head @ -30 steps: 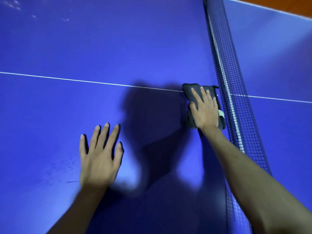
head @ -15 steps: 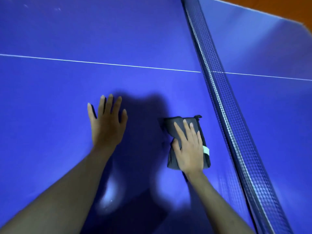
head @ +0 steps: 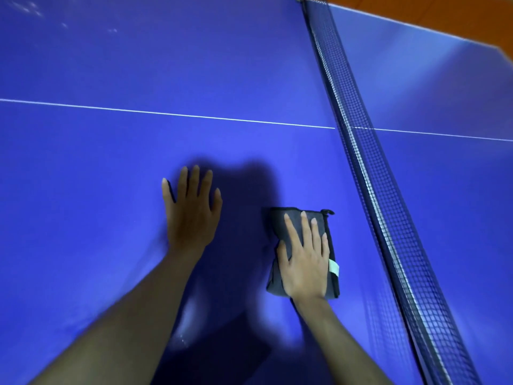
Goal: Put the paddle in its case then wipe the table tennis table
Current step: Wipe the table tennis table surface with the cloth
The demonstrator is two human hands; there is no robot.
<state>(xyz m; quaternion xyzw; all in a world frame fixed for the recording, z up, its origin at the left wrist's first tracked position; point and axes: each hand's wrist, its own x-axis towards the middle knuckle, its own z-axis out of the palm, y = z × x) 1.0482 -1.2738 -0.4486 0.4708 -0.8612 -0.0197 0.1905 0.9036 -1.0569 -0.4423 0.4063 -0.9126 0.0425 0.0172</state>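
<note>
The folded dark grey cloth [head: 294, 223] carries a pale tag, its long axis roughly along the net [head: 369, 168]. The right hand [head: 305, 262] presses flat on it, fingers extended; the left hand [head: 191, 209] lies open on the blue table [head: 83, 190].

Two bare hands are showing: the left hand [head: 191, 212] and right hand [head: 305, 262]. One folded grey cloth [head: 294, 218], one net [head: 369, 173] and one blue table [head: 111, 65] are showing too.

Grey cloth [head: 294, 223] middle hidden under right hand [head: 305, 262]; both forearms cut off at bottom edge.
</note>
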